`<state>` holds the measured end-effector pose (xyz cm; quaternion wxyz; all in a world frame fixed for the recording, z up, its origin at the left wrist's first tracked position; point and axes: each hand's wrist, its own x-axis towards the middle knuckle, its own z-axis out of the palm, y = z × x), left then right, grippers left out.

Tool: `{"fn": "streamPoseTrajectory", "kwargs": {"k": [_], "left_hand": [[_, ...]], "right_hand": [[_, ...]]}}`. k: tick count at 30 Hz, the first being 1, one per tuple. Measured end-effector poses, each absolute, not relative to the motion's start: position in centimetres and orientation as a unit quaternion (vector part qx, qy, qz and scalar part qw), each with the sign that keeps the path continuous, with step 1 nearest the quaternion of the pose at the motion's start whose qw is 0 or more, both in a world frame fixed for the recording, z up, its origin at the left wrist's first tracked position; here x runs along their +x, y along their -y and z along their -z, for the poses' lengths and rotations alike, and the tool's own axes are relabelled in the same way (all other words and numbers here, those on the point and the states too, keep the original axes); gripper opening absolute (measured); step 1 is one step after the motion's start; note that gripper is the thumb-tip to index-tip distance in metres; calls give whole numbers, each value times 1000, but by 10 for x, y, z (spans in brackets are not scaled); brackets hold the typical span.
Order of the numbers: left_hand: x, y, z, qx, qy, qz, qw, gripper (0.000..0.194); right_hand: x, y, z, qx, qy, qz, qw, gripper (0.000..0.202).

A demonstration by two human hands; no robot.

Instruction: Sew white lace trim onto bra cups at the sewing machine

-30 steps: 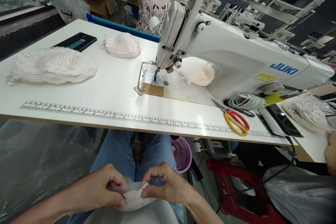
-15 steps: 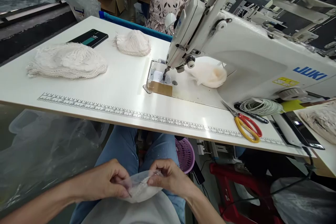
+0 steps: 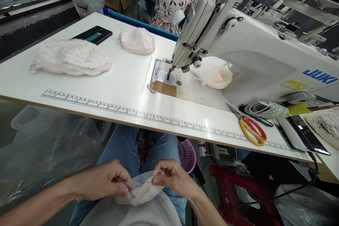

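Note:
Over my lap, a small white lace piece with a sheer edge (image 3: 145, 192) is stretched between my two hands. My left hand (image 3: 112, 180) pinches its left end between thumb and fingers. At the opposite end, my right hand (image 3: 171, 178) grips the sheer edge in a pinch. The piece curves down between them, its dotted lace band showing. On the table lie a thick stack of white lace pieces (image 3: 71, 58) and a smaller stack of lace pieces (image 3: 137, 41).
A JUKI sewing machine (image 3: 251, 46) stands on the white table (image 3: 127, 88), with peach sheer fabric (image 3: 218, 76) behind its needle. Scissors (image 3: 249, 127) lie near the front edge by coiled cord (image 3: 266, 108). A phone (image 3: 94, 35), purple basket (image 3: 186, 155) and red stool (image 3: 225, 187) surround the workspace. A person sits opposite.
My hands keep their pinch and the lace piece has turned slightly, showing more of its dotted band. The view has shifted a little, moving the table's contents right.

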<state>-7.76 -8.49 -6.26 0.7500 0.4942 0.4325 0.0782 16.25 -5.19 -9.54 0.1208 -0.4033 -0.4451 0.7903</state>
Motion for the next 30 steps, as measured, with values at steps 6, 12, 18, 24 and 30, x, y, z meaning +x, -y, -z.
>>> {"fn": "streamPoseTrajectory", "kwargs": {"k": [6,12,18,24,30], "left_hand": [[-80,85,63,488,-434,-71,754,23],[-85,87,62,484,-417,-73,766,21],[-77,87,72,450,-411,-94,787,15],[-54,85,80,452,-443,-124,764,36],[-61,86,70,448,-438,-122,770,29]], "right_hand": [[162,53,96,-400,445,-793,116,38],[160,54,88,-394,456,-791,110,39],[149,58,77,-392,495,-769,104,42],[149,59,69,-415,601,-674,112,36],[160,54,54,-391,633,-659,114,41]]}}
